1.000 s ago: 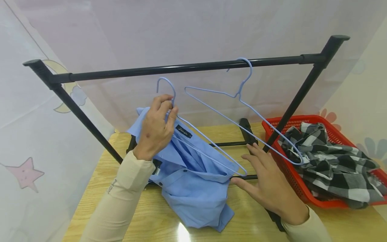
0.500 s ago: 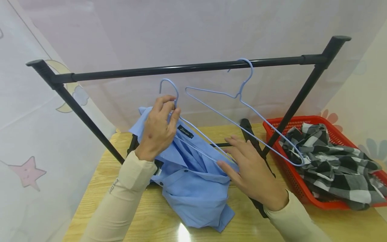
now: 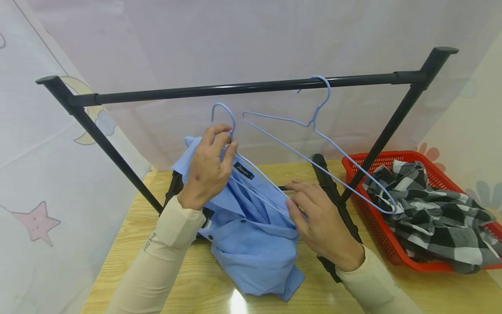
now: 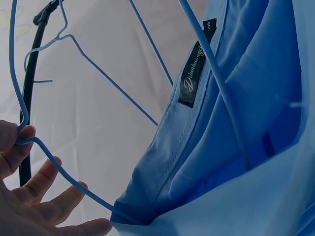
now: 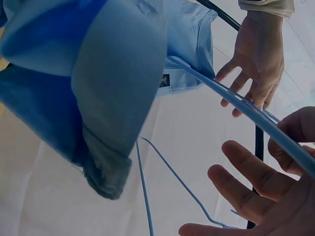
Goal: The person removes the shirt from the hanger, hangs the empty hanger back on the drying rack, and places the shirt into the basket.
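Note:
My left hand (image 3: 209,168) pinches the neck of a light-blue wire hanger (image 3: 232,114) just below its hook. One side of this hanger is inside a light-blue button shirt (image 3: 255,261), near the collar with its black label (image 4: 193,73). My right hand (image 3: 319,222) pinches the hanger's other arm, at its right end; the right wrist view shows thumb and forefinger on the wire (image 5: 246,110) while the other fingers spread out. Partly draped over the rack's lower bars, the shirt hangs down toward the table. How far the hanger reaches inside the cloth is hidden.
A black clothes rack (image 3: 176,93) spans the view, with a second blue wire hanger (image 3: 315,120) hooked bare on its bar. On the right, a red plastic basket (image 3: 386,242) holds a black-and-white checked garment (image 3: 435,213). The rack stands on a wooden table (image 3: 129,244).
My right hand has moved left from beside the hanger and now takes hold of its right arm. My left hand, still gripping the neck, has shifted slightly right with it.

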`<state>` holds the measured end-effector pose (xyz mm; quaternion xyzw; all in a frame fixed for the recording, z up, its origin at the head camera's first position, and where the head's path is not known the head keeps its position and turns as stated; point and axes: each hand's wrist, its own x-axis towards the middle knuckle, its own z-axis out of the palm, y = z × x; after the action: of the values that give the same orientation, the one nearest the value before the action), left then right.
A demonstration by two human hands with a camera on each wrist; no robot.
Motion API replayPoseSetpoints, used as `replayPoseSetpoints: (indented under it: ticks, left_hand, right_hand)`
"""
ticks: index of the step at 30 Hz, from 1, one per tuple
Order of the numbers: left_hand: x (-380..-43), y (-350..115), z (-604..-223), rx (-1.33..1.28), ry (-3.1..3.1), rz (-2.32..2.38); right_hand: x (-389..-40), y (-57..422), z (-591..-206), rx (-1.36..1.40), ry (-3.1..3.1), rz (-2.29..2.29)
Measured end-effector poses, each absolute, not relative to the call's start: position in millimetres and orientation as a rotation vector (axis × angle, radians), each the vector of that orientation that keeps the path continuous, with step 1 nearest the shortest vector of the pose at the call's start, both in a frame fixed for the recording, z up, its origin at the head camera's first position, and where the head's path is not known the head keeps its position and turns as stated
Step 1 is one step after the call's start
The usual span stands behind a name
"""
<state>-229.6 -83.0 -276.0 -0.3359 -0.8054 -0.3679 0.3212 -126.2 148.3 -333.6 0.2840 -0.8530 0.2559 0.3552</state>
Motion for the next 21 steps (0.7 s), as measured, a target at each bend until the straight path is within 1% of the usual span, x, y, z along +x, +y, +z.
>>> replayPoseSetpoints:
  ticks: [13, 21]
  left_hand:
    - [-230.0, -87.2, -278.0, -0.885, -2.147, -1.002]
    - [-233.5, -110.2, -283.5, -0.759, -2.266, -1.028]
  right_hand:
    - [-125.7, 149.1, -338.9, 0.713, -2.174, 0.789]
    - [-125.4, 149.9, -340.4, 0.703, -2.157, 0.801]
